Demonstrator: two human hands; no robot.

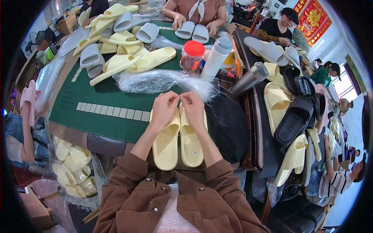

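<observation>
My left hand (165, 108) and my right hand (193, 110) meet over the toe ends of a pair of pale yellow slide slippers. Thumbs and fingertips of both are pinched together; anything between them is too small to make out. The left slipper (166, 149) and the right slipper (191, 149) lie side by side, heels toward me, at the table's near edge. A small round sticker shows on the right one's heel. Just beyond my hands lies a bundle of thin clear plastic strands (155, 82) in a clear wrapper.
Yellow and grey slippers (126, 62) pile up at the far left of the green tabletop (105, 130). A red-lidded jar (192, 56), a white bottle (216, 58) and a grey tumbler (248, 79) stand beyond. A black cloth (227, 128) lies right. Across the table, a person handles grey slippers (193, 32).
</observation>
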